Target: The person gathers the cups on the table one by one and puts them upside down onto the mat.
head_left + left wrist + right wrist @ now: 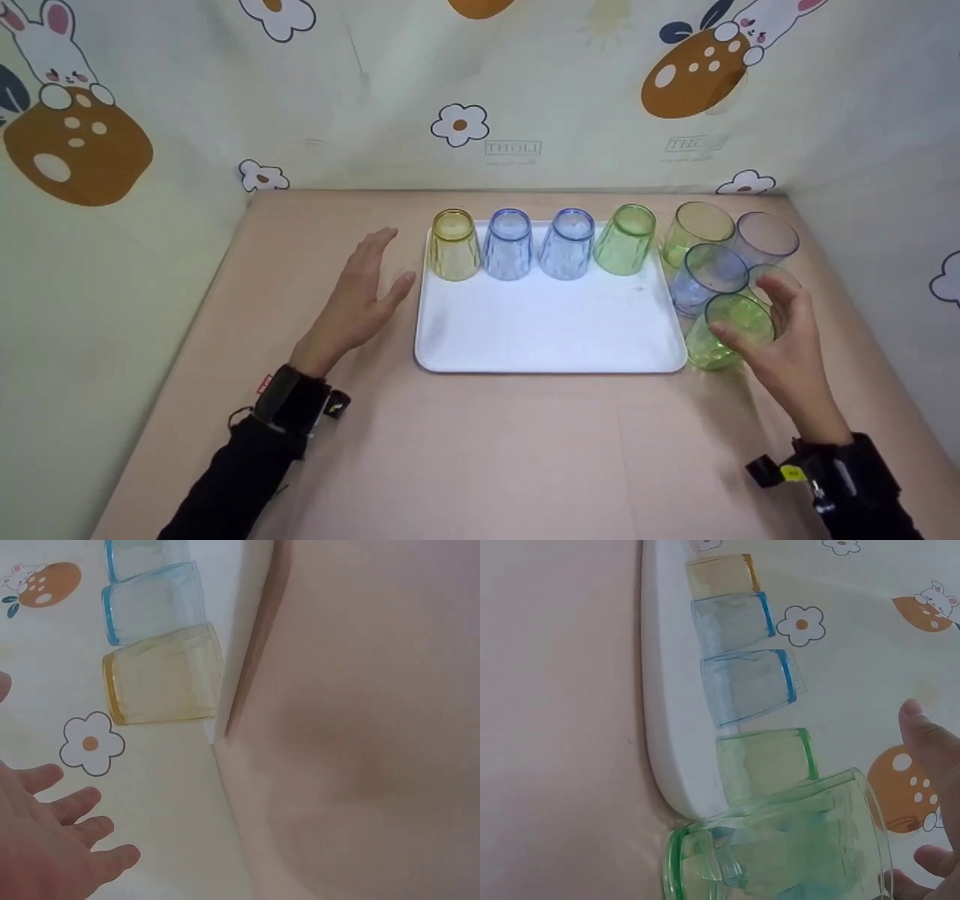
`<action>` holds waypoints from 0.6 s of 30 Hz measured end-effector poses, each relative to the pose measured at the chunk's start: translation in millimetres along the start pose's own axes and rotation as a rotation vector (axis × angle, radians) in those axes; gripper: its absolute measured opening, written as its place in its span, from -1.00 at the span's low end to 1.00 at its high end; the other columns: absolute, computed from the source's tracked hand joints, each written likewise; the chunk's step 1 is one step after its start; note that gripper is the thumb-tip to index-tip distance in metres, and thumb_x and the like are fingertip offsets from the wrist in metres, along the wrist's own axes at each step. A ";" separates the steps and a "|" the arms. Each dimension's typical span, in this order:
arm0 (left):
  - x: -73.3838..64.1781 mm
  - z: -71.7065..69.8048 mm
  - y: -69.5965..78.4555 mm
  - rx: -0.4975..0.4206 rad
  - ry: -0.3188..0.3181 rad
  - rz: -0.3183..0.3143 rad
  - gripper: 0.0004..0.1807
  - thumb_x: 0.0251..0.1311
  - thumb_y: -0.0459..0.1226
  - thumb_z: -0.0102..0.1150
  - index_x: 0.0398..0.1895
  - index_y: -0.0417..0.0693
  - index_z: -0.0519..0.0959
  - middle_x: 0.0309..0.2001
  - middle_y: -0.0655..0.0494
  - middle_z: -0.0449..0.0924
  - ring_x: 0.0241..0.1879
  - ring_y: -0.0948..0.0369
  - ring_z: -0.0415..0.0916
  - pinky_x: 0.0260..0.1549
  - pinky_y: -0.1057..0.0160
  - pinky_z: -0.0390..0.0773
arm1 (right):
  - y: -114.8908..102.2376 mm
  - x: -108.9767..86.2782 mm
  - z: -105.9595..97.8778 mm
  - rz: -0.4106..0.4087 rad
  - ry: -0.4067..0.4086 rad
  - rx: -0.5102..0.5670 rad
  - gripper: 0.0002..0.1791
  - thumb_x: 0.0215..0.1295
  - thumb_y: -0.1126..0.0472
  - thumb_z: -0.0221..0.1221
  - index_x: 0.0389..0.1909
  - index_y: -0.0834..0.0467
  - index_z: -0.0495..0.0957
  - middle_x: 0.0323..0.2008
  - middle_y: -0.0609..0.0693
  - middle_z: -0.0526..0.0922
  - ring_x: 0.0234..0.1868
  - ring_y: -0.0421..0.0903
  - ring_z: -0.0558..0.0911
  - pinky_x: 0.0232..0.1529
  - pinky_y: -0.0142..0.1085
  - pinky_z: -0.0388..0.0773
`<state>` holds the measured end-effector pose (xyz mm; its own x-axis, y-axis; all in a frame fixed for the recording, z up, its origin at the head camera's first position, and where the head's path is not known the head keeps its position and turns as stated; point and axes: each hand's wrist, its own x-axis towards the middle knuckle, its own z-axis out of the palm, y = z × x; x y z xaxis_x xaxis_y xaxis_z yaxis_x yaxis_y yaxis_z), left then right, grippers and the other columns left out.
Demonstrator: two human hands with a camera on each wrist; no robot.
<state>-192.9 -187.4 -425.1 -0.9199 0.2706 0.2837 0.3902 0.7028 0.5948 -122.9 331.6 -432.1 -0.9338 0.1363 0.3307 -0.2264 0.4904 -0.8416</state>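
Note:
On the white tray [551,322], a yellow glass [454,247], two blue glasses [508,247] and a green glass [626,240] stand upside down in a row along the back. My left hand [360,292] is held left of the tray, fingers spread and touching nothing. Right of the tray, an upright green glass [716,345] stands at the front of a cluster. Over its rim is my right hand [787,337], thumb and fingers apart on either side. In the right wrist view the thumb [922,731] shows clear of the rim.
Behind the front green glass are more upright glasses: a blue one [697,289], a yellow-green one [694,232], a clear one [769,232], and another partly hidden by the right hand. A patterned cloth [375,97] hangs behind the table [487,450].

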 end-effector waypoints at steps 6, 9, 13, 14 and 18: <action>-10.6 3.9 3.1 0.124 0.001 0.085 -0.24 0.47 -0.04 0.08 0.53 -0.29 0.13 0.51 -0.27 0.10 0.51 -0.13 -0.04 0.46 -0.09 -0.03 | 6.1 -3.1 1.6 0.076 -0.037 -0.094 0.06 0.10 0.39 0.50 0.49 0.39 0.01 0.42 0.35 0.18 0.46 0.26 0.16 0.43 -0.42 -0.01; -13.4 5.8 4.7 0.194 0.002 0.108 -0.24 0.45 -0.02 0.10 0.52 -0.26 0.15 0.51 -0.24 0.08 0.52 -0.14 -0.04 0.44 -0.14 -0.01 | 6.3 -5.5 2.7 0.075 -0.044 -0.106 0.09 0.09 0.35 0.51 0.51 0.38 0.00 0.43 0.35 0.17 0.46 0.27 0.15 0.46 -0.33 -0.02; -16.4 8.6 7.1 0.262 -0.022 0.110 -0.23 0.45 -0.01 0.09 0.55 -0.20 0.13 0.54 -0.19 0.05 0.53 -0.12 -0.08 0.44 -0.18 -0.03 | 6.4 -9.3 4.1 0.042 -0.070 -0.148 0.14 0.05 0.34 0.54 0.52 0.38 -0.01 0.44 0.37 0.15 0.46 0.29 0.13 0.49 -0.15 -0.04; -17.2 9.6 7.5 0.276 -0.034 0.111 -0.23 0.45 0.00 0.08 0.56 -0.18 0.12 0.54 -0.18 0.04 0.53 -0.12 -0.09 0.44 -0.18 -0.04 | 6.8 -10.2 4.2 0.035 -0.082 -0.161 0.14 0.05 0.34 0.54 0.52 0.38 -0.02 0.44 0.38 0.14 0.45 0.31 0.13 0.49 -0.08 -0.03; -20.7 14.4 8.3 0.334 -0.102 0.117 -0.21 0.47 0.03 0.04 0.59 -0.16 0.08 0.56 -0.18 0.02 0.54 -0.13 -0.14 0.44 -0.21 -0.07 | 9.0 -11.4 3.7 0.025 -0.128 -0.219 0.17 0.05 0.34 0.54 0.52 0.42 -0.06 0.41 0.45 0.14 0.38 0.40 0.20 0.40 0.19 0.09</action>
<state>-171.2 -177.7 -436.8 -0.8756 0.4141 0.2488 0.4743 0.8348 0.2796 -115.3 331.3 -445.0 -0.9689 0.0477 0.2426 -0.1505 0.6649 -0.7316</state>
